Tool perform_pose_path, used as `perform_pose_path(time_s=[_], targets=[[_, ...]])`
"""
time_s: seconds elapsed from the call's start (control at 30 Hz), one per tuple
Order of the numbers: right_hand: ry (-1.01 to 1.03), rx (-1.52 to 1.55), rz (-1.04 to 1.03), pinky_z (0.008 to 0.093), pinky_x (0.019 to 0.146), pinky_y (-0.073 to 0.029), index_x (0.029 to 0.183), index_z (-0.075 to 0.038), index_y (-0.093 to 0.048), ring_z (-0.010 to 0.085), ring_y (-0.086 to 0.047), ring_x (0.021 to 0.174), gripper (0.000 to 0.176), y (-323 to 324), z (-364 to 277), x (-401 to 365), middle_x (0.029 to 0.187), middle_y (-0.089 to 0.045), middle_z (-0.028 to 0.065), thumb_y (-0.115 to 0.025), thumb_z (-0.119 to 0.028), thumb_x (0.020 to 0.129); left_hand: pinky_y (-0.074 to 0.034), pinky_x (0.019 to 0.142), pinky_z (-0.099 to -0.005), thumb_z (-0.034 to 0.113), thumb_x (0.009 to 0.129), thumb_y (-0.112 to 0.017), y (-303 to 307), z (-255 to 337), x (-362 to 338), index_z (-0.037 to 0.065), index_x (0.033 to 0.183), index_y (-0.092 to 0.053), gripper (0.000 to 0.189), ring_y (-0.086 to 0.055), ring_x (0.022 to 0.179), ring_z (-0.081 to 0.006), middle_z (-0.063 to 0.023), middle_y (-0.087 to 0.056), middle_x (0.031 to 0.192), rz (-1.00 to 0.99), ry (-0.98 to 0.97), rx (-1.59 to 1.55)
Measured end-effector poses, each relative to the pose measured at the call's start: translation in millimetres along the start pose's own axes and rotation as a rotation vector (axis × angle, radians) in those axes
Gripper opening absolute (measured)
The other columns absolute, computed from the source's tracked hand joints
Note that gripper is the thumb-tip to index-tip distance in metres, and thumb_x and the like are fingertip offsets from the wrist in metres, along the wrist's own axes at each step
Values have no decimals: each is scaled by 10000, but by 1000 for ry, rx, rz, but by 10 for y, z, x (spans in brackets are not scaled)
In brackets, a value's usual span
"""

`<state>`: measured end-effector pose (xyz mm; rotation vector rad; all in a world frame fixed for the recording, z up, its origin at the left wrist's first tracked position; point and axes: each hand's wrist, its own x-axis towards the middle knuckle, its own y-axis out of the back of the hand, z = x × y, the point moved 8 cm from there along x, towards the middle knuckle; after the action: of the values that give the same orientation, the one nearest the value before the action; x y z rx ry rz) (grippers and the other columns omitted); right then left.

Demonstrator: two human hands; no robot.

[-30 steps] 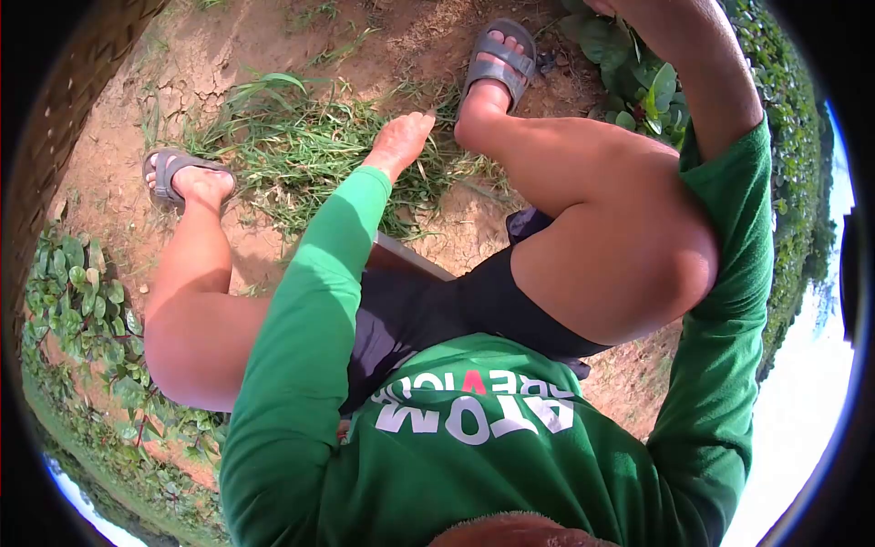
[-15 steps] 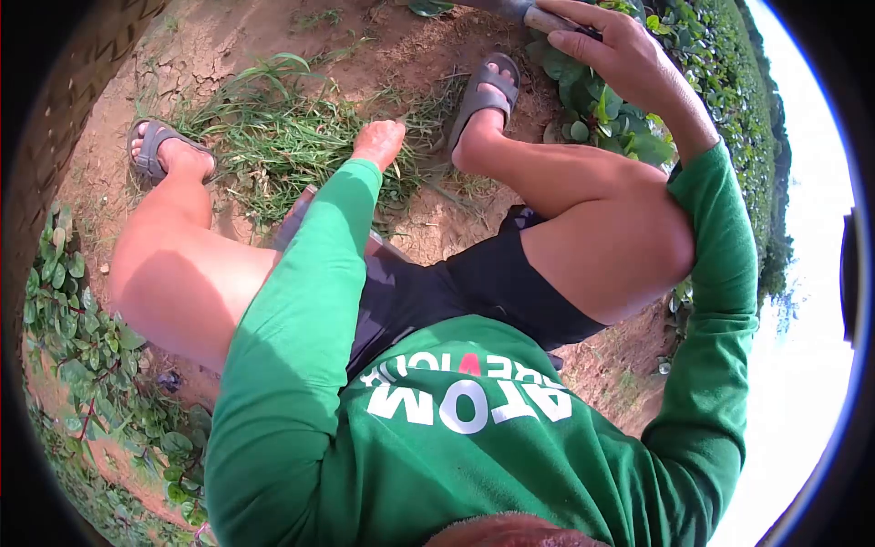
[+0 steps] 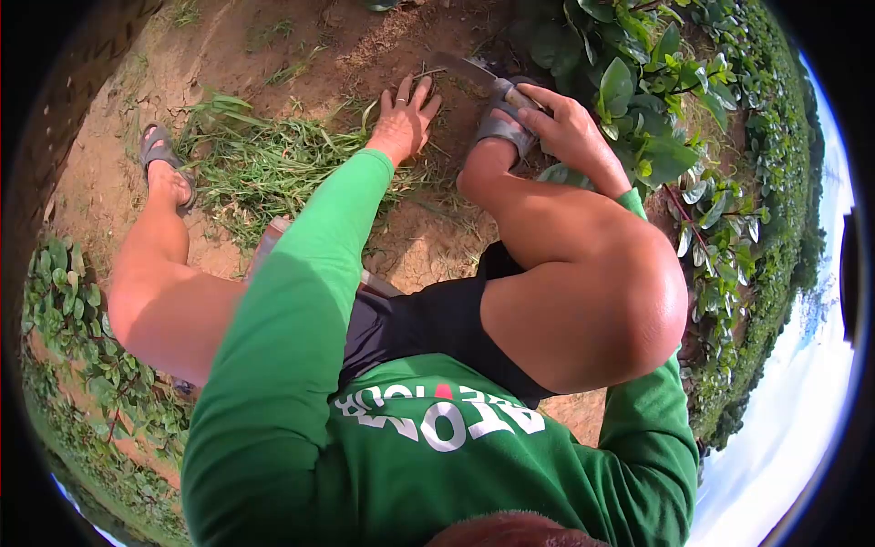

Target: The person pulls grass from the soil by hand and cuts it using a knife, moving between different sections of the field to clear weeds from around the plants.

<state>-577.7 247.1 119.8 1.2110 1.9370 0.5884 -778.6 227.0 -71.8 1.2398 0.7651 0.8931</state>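
I am squatting over dry brown soil. My left hand (image 3: 404, 117) reaches forward, its fingers spread flat on the ground at the edge of a heap of cut grass (image 3: 264, 164). My right hand (image 3: 567, 128) is closed around the handle of a knife, and the curved blade (image 3: 460, 66) points left over the soil just beyond my right sandal (image 3: 499, 123). The blade tip lies close to my left fingertips. The knife handle is hidden in my fist.
My left sandal (image 3: 157, 146) stands at the far left beside the grass. Broad-leaved green plants (image 3: 638, 100) crowd the right side, and smaller ones (image 3: 73, 310) line the left. A brown edge of something low (image 3: 264, 242) shows under my thighs.
My right hand has come down from the upper right with the knife to beside my right foot. My left hand has moved forward and spread its fingers on the ground.
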Motion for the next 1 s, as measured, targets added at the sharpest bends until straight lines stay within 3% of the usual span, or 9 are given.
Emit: perform_pose_path(time_s=[0.2,0.27,0.3,0.4,0.5,0.57,0.63,0.7,1.0], targets=[[-66,114,89,374,997,-503,1398,-39,-619,292,-694,1151,503,65,230,-120,1220,-726,204,-677,-301,972,-460,1054,-464,1,859,-607,-228,-429,-999,99,1276,-566,430,-507,1315,-350,-108,-527,1409,-154,-250,-6],[7,151,90,377,1003,-500,1396,-38,-621,295,-691,1158,495,-27,319,-43,1223,-724,205,-680,-289,973,-479,996,-469,-48,822,-603,-265,-886,-1541,102,1228,-591,433,-565,1224,-327,-103,-571,1311,-345,-217,-55],[45,172,81,378,1005,-498,1395,-38,-622,297,-689,1162,492,-105,340,-12,1224,-723,206,-681,-284,973,-485,925,-444,-11,855,-591,-151,-1069,-1668,101,1179,-612,343,-599,1077,-286,-75,-602,1176,-145,-201,-71],[68,141,-27,381,1004,-498,1385,-56,-636,305,-684,1154,471,-336,322,123,1236,-716,205,-681,-278,972,-474,833,-460,179,858,-629,-1,-1247,-1592,88,1019,-730,211,-631,978,-326,-106,-658,1029,-441,-35,72],[112,107,-65,385,989,-506,1392,-88,-642,316,-684,1133,458,-428,315,213,1216,-718,196,-657,-297,985,-444,820,-492,491,901,-630,205,-1013,-1334,89,804,-765,435,-632,925,-313,-102,-648,934,-362,19,82],[61,71,-105,379,983,-509,1396,-99,-644,309,-688,1120,453,-428,282,239,1186,-726,190,-642,-305,992,-441,841,-464,603,910,-641,388,-739,-1069,84,813,-745,539,-617,935,-292,-83,-644,939,-107,25,-71],[77,64,-132,370,979,-509,1404,-113,-642,298,-693,1105,454,-504,339,267,1152,-735,178,-631,-323,1002,-463,882,-467,498,907,-712,459,-576,-814,77,1056,-690,447,-628,1020,-314,-84,-657,1049,123,170,-247],[66,78,-178,362,979,-508,1409,-122,-642,282,-696,1088,454,-611,409,274,1123,-743,166,-627,-338,1010,-508,924,-480,407,900,-748,315,-553,-584,77,1084,-710,379,-642,1097,-356,-113,-677,1164,298,347,-388],[48,226,-265,366,986,-504,1361,-92,-675,282,-701,1094,425,-826,573,263,1146,-749,176,-636,-326,1008,-554,857,-495,280,941,-682,-205,-687,-335,101,1037,-740,211,-687,970,-380,-139,-748,993,44,640,-415]])
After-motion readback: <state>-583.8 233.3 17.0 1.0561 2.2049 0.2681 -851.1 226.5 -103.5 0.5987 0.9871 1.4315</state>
